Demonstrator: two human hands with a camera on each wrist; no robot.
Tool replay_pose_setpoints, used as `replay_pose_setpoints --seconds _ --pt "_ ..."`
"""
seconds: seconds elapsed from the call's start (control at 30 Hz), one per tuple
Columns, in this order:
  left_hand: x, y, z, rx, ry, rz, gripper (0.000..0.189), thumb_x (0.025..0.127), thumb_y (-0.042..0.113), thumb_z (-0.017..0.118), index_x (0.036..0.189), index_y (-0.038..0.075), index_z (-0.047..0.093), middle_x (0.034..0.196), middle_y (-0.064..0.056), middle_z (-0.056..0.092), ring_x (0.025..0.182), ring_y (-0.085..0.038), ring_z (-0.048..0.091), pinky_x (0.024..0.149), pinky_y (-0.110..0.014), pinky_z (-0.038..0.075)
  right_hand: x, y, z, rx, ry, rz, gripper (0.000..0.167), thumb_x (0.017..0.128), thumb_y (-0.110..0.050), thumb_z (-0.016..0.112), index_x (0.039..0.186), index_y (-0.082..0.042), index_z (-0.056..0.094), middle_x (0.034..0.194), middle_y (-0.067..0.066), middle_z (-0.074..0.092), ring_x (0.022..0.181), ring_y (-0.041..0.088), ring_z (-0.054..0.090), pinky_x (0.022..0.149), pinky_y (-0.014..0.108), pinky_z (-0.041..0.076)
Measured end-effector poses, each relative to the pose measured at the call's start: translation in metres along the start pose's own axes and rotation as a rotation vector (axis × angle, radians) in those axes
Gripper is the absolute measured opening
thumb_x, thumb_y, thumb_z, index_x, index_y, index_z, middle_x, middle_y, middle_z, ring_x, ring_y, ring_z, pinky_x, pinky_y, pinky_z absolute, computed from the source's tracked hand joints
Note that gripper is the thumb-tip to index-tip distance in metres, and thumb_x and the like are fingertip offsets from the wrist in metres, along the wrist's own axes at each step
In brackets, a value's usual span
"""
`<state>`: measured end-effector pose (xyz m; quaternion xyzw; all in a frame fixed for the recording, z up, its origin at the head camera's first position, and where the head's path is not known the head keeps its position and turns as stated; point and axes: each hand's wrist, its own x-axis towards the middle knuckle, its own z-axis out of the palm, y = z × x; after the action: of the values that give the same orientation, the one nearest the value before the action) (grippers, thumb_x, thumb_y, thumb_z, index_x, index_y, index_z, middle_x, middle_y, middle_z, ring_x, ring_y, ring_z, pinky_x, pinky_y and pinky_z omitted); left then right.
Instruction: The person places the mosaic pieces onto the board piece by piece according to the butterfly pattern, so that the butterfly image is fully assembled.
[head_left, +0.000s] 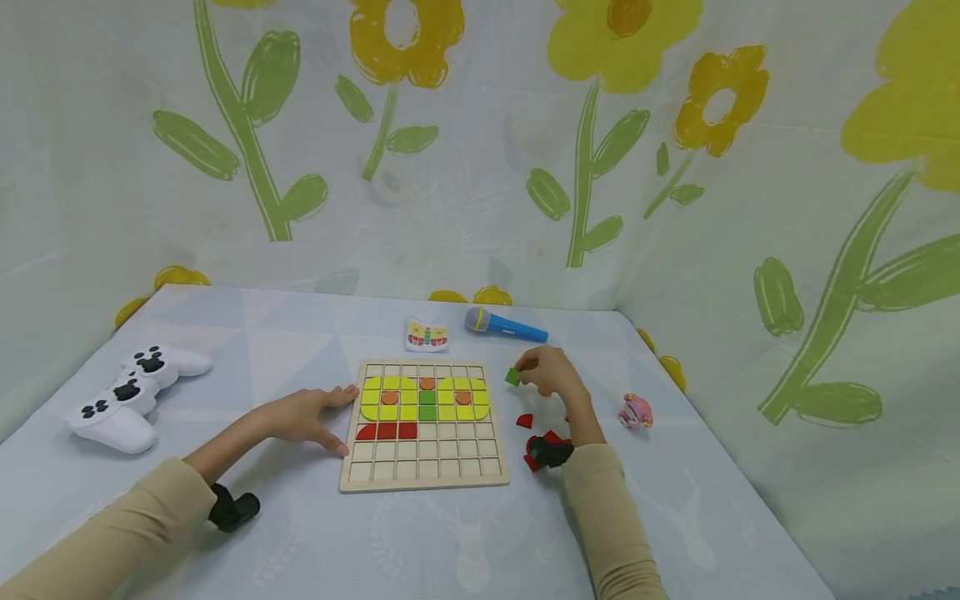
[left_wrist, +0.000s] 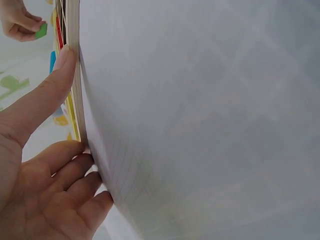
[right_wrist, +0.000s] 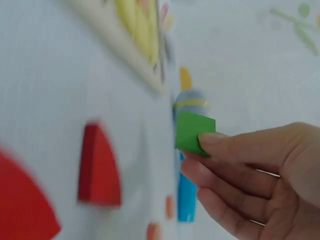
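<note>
A wooden grid board (head_left: 423, 477) lies mid-table, bearing yellow pieces (head_left: 408, 408), orange round pieces (head_left: 427, 383), green squares (head_left: 427, 406) and a row of red pieces (head_left: 387, 431) on the left. My left hand (head_left: 303, 414) rests at the board's left edge, thumb and fingertips touching its side, fingers relaxed. Right of the board, above the table, my right hand (head_left: 551, 372) pinches a green square block (right_wrist: 192, 132) between thumb and fingers. Below that hand lie loose red pieces (head_left: 524, 421), some partly hidden by the wrist camera and arm.
Behind the board are a small pattern card (head_left: 427, 335) and a blue toy microphone (head_left: 513, 327). White game controllers (head_left: 138, 396) sit at the left. A pink figurine (head_left: 635, 412) stands to the right of my right arm. A flower-printed curtain surrounds the table's back and sides.
</note>
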<state>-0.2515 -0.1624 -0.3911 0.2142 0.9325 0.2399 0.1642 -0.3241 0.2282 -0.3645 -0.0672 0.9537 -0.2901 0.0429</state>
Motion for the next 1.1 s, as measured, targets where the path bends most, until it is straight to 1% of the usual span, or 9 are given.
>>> replay_pose_setpoints --seconds 0.13,0.2,0.3,0.4,0.53,0.63,0.8,0.93,1.1 --pt "0.000 -0.001 0.000 0.001 0.001 -0.001 0.105 0.067 0.041 0.086 0.147 -0.003 0.033 0.150 -0.028 0.028 0.137 -0.048 0.025 0.105 -0.062 0.026 -0.007 -0.021 0.001 0.014 -0.052 -0.119 0.013 0.088 -0.009 0.069 0.098 -0.002 0.073 0.085 0.007 0.072 0.082 0.028 0.069 0.078 0.038 0.052" --pt "0.000 -0.001 0.000 0.000 0.001 -0.006 0.105 0.067 0.041 0.086 0.147 -0.003 0.033 0.150 -0.029 0.028 0.137 -0.048 0.024 0.105 -0.062 0.026 -0.009 -0.031 0.004 0.008 -0.081 -0.155 0.013 0.089 -0.009 0.068 0.098 -0.002 0.074 0.085 0.007 0.072 0.083 0.028 0.069 0.080 0.038 0.053" --pt "0.000 -0.001 0.000 0.002 0.001 -0.009 0.105 0.067 0.041 0.086 0.147 -0.003 0.033 0.150 -0.029 0.028 0.137 -0.049 0.024 0.105 -0.063 0.026 -0.012 -0.045 0.009 -0.026 -0.110 -0.171 0.011 0.089 -0.012 0.069 0.095 -0.006 0.075 0.086 0.001 0.072 0.084 0.021 0.065 0.081 0.037 0.051" --pt "0.001 -0.001 0.001 0.006 0.003 -0.009 0.105 0.067 0.041 0.086 0.147 -0.002 0.034 0.150 -0.029 0.029 0.137 -0.048 0.025 0.105 -0.063 0.026 -0.017 -0.058 0.016 -0.047 -0.130 -0.214 0.008 0.088 -0.014 0.071 0.092 -0.009 0.076 0.085 -0.002 0.071 0.081 0.015 0.061 0.079 0.034 0.051" --pt "0.002 -0.002 0.001 0.010 0.004 -0.011 0.106 0.066 0.041 0.086 0.147 -0.002 0.034 0.150 -0.028 0.029 0.137 -0.048 0.025 0.105 -0.062 0.027 -0.023 -0.070 0.026 -0.025 -0.177 -0.304 0.005 0.086 -0.010 0.073 0.089 -0.007 0.075 0.081 -0.001 0.071 0.076 0.016 0.065 0.072 0.028 0.052" --pt "0.003 -0.003 0.001 0.013 0.005 -0.013 0.106 0.066 0.042 0.086 0.147 -0.002 0.034 0.150 -0.028 0.029 0.137 -0.047 0.025 0.105 -0.061 0.027 -0.026 -0.079 0.034 -0.030 -0.216 -0.348 0.004 0.086 -0.007 0.072 0.089 -0.005 0.074 0.079 -0.001 0.070 0.072 0.014 0.065 0.069 0.024 0.052" --pt "0.003 -0.003 0.001 0.018 0.003 -0.019 0.107 0.066 0.043 0.086 0.147 -0.002 0.034 0.149 -0.030 0.029 0.137 -0.048 0.025 0.105 -0.062 0.027 -0.030 -0.090 0.048 -0.092 -0.263 -0.413 0.006 0.087 -0.005 0.070 0.089 -0.006 0.075 0.078 -0.004 0.068 0.069 0.008 0.060 0.067 0.020 0.050" --pt "0.002 -0.003 0.001 0.017 0.003 -0.006 0.106 0.066 0.043 0.086 0.147 -0.002 0.034 0.149 -0.029 0.029 0.137 -0.048 0.025 0.105 -0.062 0.027 -0.033 -0.095 0.059 -0.120 -0.282 -0.433 0.006 0.086 -0.004 0.071 0.085 -0.008 0.075 0.076 -0.006 0.068 0.068 0.007 0.059 0.066 0.018 0.050" --pt "0.002 -0.003 0.001 0.013 0.004 0.009 0.106 0.067 0.043 0.086 0.146 -0.003 0.034 0.149 -0.029 0.029 0.137 -0.048 0.025 0.105 -0.062 0.027 -0.034 -0.097 0.067 -0.110 -0.265 -0.423 0.006 0.084 -0.003 0.073 0.083 -0.009 0.074 0.076 -0.005 0.067 0.068 0.007 0.059 0.066 0.018 0.050"
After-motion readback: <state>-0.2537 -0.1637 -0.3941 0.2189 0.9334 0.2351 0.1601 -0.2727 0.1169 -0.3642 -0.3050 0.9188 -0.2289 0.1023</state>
